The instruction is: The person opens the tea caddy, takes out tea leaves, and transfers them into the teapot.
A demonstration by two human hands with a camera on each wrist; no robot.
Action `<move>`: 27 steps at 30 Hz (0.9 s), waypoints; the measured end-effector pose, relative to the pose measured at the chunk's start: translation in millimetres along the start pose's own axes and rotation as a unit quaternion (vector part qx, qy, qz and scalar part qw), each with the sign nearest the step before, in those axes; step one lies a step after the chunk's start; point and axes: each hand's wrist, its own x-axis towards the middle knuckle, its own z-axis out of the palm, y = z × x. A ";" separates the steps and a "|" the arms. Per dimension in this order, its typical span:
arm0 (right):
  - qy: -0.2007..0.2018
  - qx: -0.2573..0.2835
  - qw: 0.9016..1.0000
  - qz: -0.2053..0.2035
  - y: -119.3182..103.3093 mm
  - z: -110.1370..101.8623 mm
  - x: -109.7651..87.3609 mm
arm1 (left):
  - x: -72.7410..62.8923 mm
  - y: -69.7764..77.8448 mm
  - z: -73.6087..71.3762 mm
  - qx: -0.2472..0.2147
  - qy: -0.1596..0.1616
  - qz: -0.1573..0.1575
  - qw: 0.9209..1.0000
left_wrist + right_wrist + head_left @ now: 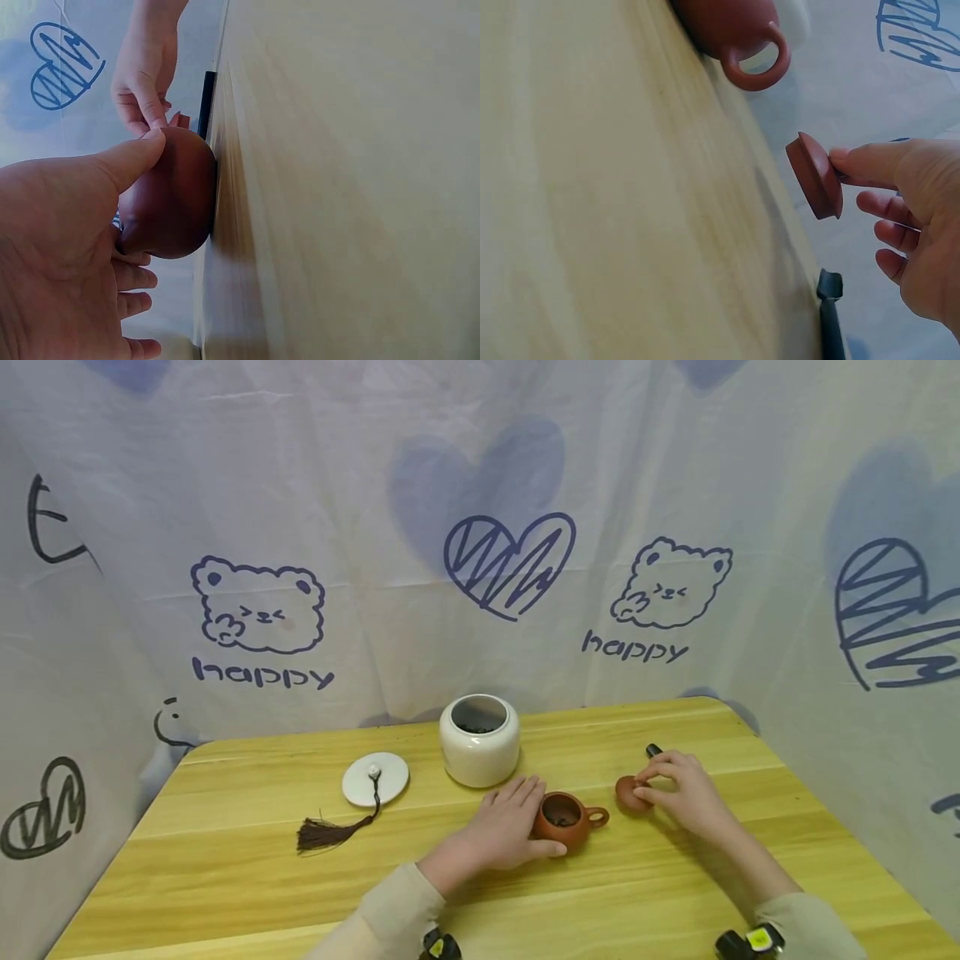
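A reddish-brown clay teapot [576,838] stands upright on the table, its loop handle to the right, with a few dark bits inside. My left hand [504,828] lies against its left side, fingers straight and thumb along the front; in the left wrist view, the thumb touches the pot body [176,199] near the rim. The fingertips extend past the spout. My right hand [686,792] pinches the small knob of the matching teapot lid [632,795]. Seen in the right wrist view, this lid [815,177] is tilted, apart from the pot and held off the tabletop.
Behind the teapot stands a white jar [480,756] with dark leaf-like contents. Its round white lid [390,787], with a dark tassel [330,833], lies to the left. A black stick-like object [830,322] lies near the right hand. A printed cloth [375,527] hangs behind the wooden table [247,877].
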 end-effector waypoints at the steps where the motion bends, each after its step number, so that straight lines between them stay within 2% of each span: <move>1: 0.002 0.001 1.000 -0.002 -1.0 -1.0 0.4 | -0.3 -0.1 -0.1 0.001 -0.001 0.000 1.000; 6: 0.005 0.002 1.000 -0.012 -8.6 -7.5 0.8 | -1.2 -0.1 -0.1 0.003 -0.001 0.001 1.000; 12: 0.023 0.005 0.999 -0.045 -21.6 -17.9 0.2 | -0.4 -0.9 2.3 0.004 -0.003 0.006 1.000; 21: 0.021 0.006 0.998 -0.054 -36.5 -26.5 1.5 | 0.2 -1.9 1.9 0.009 -0.003 0.008 1.000; 27: 0.038 0.008 0.995 -0.087 -52.6 -28.1 5.4 | -0.8 -0.9 0.2 0.009 -0.004 0.012 1.000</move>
